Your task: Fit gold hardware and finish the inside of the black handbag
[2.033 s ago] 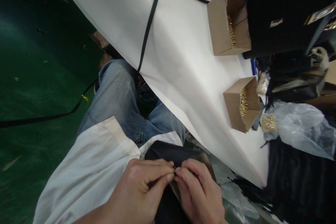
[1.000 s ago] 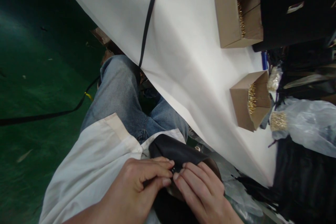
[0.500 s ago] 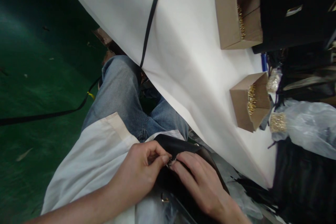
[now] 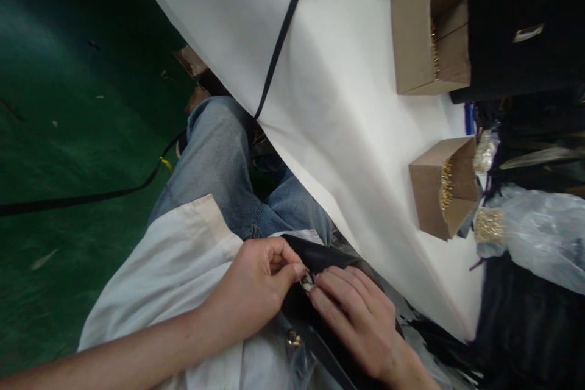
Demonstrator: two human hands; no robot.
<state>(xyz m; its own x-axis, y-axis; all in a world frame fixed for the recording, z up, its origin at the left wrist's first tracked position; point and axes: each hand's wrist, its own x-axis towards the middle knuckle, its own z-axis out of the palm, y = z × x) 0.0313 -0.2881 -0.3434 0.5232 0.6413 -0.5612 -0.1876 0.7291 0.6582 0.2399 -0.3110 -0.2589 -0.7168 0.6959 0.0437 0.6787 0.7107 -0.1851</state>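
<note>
A black sheet-like piece, smooth and perhaps leather, lies across the lap under both hands. My left hand is closed, thumb and forefinger pinching a small shiny metal piece against the black surface. Over the same spot, my right hand bends its fingers down on the black piece, its fingertips touching or almost touching the metal bit. Fingers partly cover that bit, so its exact kind is unclear. Below the hands, a gold-coloured ring-like fitting shows near clear plastic.
To the right is a white-covered table crossed by a black strap. On it stand two cardboard boxes, a farther one and a nearer one, both holding gold metal parts. A clear plastic bag lies beyond. Green floor extends left.
The view has shifted slightly, moving the scene right and down. Both hands stay at the same spot on the black piece; more of the small metal piece and the gold fitting shows.
</note>
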